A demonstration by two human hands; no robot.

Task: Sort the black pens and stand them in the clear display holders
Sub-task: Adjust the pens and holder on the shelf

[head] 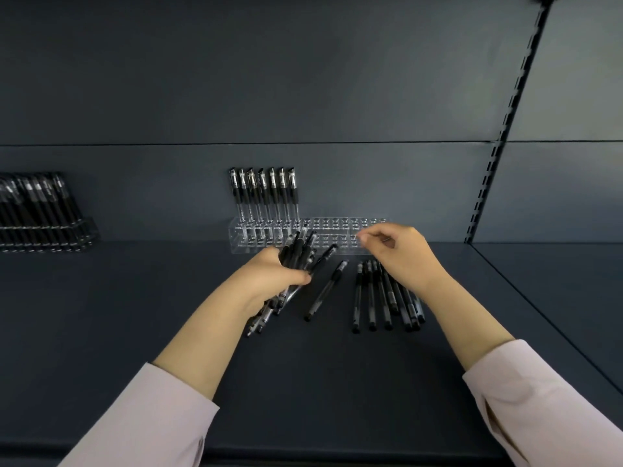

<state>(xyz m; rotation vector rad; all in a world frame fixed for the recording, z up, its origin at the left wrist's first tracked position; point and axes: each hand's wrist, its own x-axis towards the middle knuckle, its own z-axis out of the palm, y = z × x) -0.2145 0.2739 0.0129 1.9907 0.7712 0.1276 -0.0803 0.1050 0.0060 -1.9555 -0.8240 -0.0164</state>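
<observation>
Black pens (296, 251) gripped by left hand (273, 276); right hand (401, 251) loosely curled, empty, over clear holder (337, 230) at 12 o'clock. Likely mid-sort; next, seat one upright in free hole

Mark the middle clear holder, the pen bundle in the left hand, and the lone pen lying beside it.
clear holder (338, 226): head view, empty holes of its top plate.
pen bundle (296, 248): head view, upper ends above the grip.
lone pen (325, 290): head view, middle of its barrel.
</observation>
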